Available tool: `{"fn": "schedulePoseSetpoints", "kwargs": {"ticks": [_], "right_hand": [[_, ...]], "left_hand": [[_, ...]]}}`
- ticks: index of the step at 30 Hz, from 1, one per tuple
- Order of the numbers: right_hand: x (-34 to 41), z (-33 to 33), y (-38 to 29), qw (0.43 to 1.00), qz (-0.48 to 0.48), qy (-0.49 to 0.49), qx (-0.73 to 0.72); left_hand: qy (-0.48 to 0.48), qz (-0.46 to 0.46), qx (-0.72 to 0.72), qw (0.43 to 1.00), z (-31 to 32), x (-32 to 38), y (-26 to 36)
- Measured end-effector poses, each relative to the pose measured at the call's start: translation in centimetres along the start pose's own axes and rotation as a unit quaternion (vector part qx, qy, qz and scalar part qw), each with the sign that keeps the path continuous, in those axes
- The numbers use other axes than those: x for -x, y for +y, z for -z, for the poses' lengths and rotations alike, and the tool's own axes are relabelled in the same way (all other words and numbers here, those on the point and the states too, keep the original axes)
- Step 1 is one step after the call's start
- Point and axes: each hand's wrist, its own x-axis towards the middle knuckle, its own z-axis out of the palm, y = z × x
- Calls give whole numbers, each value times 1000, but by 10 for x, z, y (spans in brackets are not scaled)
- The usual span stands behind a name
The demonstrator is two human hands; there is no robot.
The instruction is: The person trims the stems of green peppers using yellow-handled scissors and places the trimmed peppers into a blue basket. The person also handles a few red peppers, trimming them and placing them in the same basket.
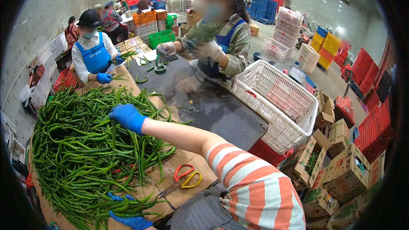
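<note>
A wide heap of long green chili peppers [80, 147] covers the cardboard-lined table before me. My right hand [128, 118], in a blue glove, reaches across the heap and is closed around a long green pepper [114, 134] that hangs below the fist. Close to my body, my left hand [131, 221], also blue-gloved, grips a bunch of green peppers [131, 206]; the bunch hides part of its fingers. A pair of scissors [183, 180] with one red and one yellow handle lies on the cardboard [172, 166] to the right of the heap.
Across the dark tabletop [204, 115], a masked co-worker [223, 41] holds a green bundle near a roll of tape [160, 69]. Another co-worker [92, 51] in blue gloves handles peppers. A white plastic crate [274, 102] stands right; cardboard boxes [346, 169] are stacked lower right.
</note>
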Motion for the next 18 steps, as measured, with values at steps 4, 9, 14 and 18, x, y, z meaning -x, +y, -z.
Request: {"fn": "schedulePoseSetpoints", "kwargs": {"ticks": [4,9,14,18], "right_hand": [[9,-8,25,998,7,45,45],[-16,27,48,986,-25,166,19],[-5,26,34,989,-97,6,-112],[25,13,40,876,-259,-155,-376]], "left_hand": [[42,-6,-16,999,15,2,4],[-59,10,-2,998,-27,17,4],[33,-44,-79,995,10,3,7],[70,7,-22,997,-2,-10,-11]]}}
